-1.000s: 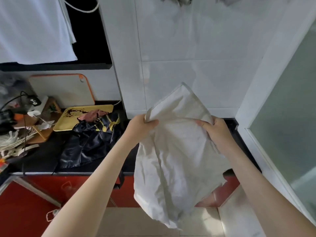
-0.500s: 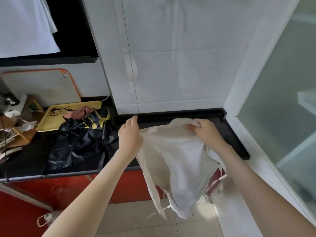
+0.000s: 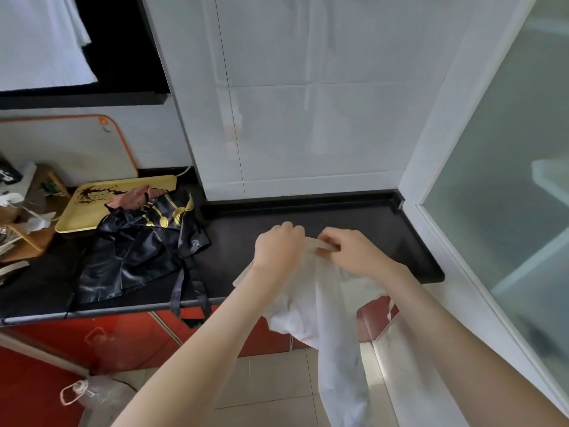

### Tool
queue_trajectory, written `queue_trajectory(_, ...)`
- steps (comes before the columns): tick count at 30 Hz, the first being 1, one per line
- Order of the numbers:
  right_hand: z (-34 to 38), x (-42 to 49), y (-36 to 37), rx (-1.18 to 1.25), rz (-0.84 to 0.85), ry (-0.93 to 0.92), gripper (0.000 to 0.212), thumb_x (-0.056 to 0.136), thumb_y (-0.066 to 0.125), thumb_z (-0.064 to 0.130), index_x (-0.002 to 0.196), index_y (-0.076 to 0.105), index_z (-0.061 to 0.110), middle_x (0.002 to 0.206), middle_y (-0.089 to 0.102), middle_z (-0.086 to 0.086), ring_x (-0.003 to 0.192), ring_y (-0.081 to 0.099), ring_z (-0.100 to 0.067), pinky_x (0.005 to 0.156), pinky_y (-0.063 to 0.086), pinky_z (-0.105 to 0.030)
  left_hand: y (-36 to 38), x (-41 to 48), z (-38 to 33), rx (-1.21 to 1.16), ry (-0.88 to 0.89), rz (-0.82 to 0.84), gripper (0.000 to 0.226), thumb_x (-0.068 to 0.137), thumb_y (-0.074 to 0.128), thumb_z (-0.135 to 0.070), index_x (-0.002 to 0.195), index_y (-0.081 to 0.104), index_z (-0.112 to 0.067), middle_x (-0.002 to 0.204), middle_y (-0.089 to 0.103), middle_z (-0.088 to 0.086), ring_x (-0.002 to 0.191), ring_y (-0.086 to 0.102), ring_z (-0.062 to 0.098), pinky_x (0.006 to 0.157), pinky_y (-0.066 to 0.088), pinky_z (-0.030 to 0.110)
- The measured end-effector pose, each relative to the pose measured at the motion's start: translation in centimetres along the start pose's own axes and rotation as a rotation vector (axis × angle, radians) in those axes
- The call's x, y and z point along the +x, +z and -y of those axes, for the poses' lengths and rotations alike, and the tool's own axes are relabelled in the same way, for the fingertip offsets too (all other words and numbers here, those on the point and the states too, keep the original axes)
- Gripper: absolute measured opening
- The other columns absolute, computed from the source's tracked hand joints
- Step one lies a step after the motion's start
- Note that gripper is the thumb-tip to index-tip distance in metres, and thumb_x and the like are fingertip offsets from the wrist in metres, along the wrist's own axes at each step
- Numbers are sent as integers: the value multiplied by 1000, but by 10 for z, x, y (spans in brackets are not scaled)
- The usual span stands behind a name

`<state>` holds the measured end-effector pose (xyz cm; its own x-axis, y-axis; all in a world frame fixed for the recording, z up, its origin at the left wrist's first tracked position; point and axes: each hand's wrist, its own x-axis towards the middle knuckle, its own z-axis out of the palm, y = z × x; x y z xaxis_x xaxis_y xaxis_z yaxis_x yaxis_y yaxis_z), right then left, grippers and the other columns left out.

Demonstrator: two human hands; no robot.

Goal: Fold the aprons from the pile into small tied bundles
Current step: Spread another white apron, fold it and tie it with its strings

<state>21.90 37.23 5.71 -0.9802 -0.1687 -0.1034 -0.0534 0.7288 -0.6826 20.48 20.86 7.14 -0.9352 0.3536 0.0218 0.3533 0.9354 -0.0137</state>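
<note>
A black surface [image 3: 363, 223] runs along a white tiled wall, above red cabinet fronts. A white apron [image 3: 323, 306] hangs from the person's two hands over the front edge of the surface, its lower end trailing toward the floor. To the left, a shiny black apron [image 3: 135, 251] with gold print lies crumpled on the surface, partly over a yellow tray [image 3: 101, 204]. The left hand [image 3: 278, 249] and right hand [image 3: 354, 254] sit close together, both pinching the white apron's top edge.
</note>
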Motion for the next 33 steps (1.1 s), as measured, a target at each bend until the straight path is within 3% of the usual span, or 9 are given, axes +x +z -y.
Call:
queue_trajectory(4, -47, -1, 9, -191, 76, 107, 15, 96, 52, 24, 97, 65, 18, 88, 67, 3, 82, 62, -14, 70, 46, -26, 0, -2, 23, -149, -135, -117, 23, 88, 46, 1, 106, 51, -11, 88, 42, 0, 72, 48, 24, 58, 35, 32)
queue_trajectory(9, -78, -1, 22, -203, 2, 274, 18, 100, 38, 23, 91, 53, 20, 79, 63, -8, 68, 62, -25, 57, 47, -32, -4, -3, 43, -309, -162, -180, 22, 90, 44, -8, 105, 57, -16, 97, 56, 2, 83, 53, 25, 61, 35, 31)
queue_trajectory(12, -77, 5, 31, 17, -53, 359, 22, 103, 30, 23, 98, 47, 10, 85, 58, -16, 58, 66, -30, 55, 56, -38, -3, -8, 44, -486, -116, -180, 17, 87, 49, -12, 99, 59, -17, 90, 58, -4, 80, 53, 19, 62, 41, 30)
queue_trajectory(15, -77, 7, 33, 296, -254, 414, 20, 103, 37, 21, 97, 49, 6, 91, 59, -16, 67, 69, -30, 61, 58, -40, 0, -10, 51, -509, -46, -212, 12, 83, 61, -18, 85, 49, -20, 72, 48, -8, 64, 45, 13, 55, 34, 27)
queue_trajectory(20, -67, -3, 19, 203, -712, 59, 12, 100, 45, 20, 92, 49, 11, 78, 58, -1, 73, 59, -5, 67, 45, -18, 1, -17, 83, -587, 28, -350, 49, 87, 68, -29, 65, 25, -27, 54, 28, -6, 51, 23, 12, 50, 19, 29)
queue_trajectory(21, -69, 0, 18, 144, -698, 2, 9, 100, 46, 15, 92, 49, 12, 80, 56, 1, 75, 55, -2, 67, 43, -15, 4, -18, 90, -569, 29, -302, 43, 88, 66, -35, 64, 32, -26, 55, 34, -5, 52, 29, 13, 51, 23, 29)
queue_trajectory(23, -78, 6, 19, -130, -459, 13, 15, 98, 44, 6, 89, 47, 18, 90, 51, 1, 85, 52, -8, 71, 45, -26, 13, -17, 97, -212, 43, 89, 27, 93, 53, -48, 84, 58, -23, 78, 59, -2, 74, 55, 17, 64, 41, 31)
queue_trajectory(25, -92, 13, 22, -374, -271, 88, 22, 95, 41, 1, 87, 44, 21, 94, 48, 6, 98, 47, -18, 72, 47, -37, 22, -15, 101, 61, 46, 374, 41, 96, 43, -54, 107, 60, -18, 99, 63, -3, 99, 58, 19, 77, 47, 33)
queue_trajectory(33, -118, 20, 14, -300, -337, 280, 18, 96, 42, 2, 79, 48, 6, 83, 46, -3, 74, 48, -23, 56, 30, -28, 36, 5, 117, 120, 14, 257, 40, 92, 46, -58, 92, 42, -18, 81, 56, -2, 79, 58, 23, 64, 43, 32)
